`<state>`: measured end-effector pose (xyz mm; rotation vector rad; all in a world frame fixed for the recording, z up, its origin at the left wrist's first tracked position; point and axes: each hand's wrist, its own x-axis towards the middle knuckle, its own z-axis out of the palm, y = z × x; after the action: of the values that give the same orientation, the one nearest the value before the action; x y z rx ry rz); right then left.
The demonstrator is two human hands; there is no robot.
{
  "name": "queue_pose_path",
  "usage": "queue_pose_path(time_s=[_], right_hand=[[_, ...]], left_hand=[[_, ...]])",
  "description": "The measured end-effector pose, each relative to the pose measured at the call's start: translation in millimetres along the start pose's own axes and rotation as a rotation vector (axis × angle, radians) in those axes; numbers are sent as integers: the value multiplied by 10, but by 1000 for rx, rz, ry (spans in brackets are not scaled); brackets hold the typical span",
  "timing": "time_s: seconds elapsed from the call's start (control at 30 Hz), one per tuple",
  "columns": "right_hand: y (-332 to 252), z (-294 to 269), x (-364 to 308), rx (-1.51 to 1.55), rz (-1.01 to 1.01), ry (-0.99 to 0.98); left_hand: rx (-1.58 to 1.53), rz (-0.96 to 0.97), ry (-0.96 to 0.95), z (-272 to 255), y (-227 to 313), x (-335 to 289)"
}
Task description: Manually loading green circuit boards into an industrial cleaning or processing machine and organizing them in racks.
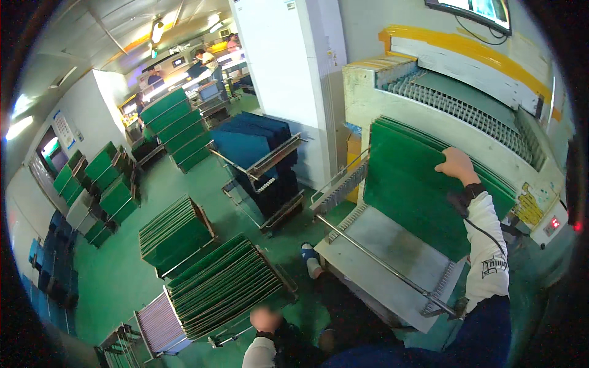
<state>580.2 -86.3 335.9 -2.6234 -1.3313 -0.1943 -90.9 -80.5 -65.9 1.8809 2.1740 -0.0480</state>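
My right hand (459, 164) is closed over the top edge of a large green panel (411, 178), the front one of several standing upright in a metal rack (392, 236) to my right. A cord runs from a dark band at that wrist along the white sleeve. Low in the middle, my left hand (265, 319) is blurred beside a floor rack of green panels (221, 288); its fingers cannot be made out. A metal bar (380, 264) crosses the near side of the right-hand rack, above its bare grey base.
A pale machine with a row of rollers (460, 98) stands behind the right-hand rack. Dark blue panels (251, 138) fill a two-tier rack by a white column (285, 67). More racks of green panels (175, 236) stand on the green floor. People work at the far back.
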Motion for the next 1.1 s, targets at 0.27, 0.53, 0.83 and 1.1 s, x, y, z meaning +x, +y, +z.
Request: queue_pose_path(time_s=[0.27, 0.53, 0.83, 1.1], right_hand=[[51, 62, 10, -4, -24, 84], [-18, -14, -2, 21, 32, 5], [-50, -29, -67, 50, 0, 76], [-48, -34, -52, 48, -10, 70]], left_hand=[[-38, 19, 62, 35, -13, -5], [-8, 19, 45, -15, 10, -29], [-24, 10, 18, -43, 14, -32], [-22, 8, 27, -65, 36, -39]])
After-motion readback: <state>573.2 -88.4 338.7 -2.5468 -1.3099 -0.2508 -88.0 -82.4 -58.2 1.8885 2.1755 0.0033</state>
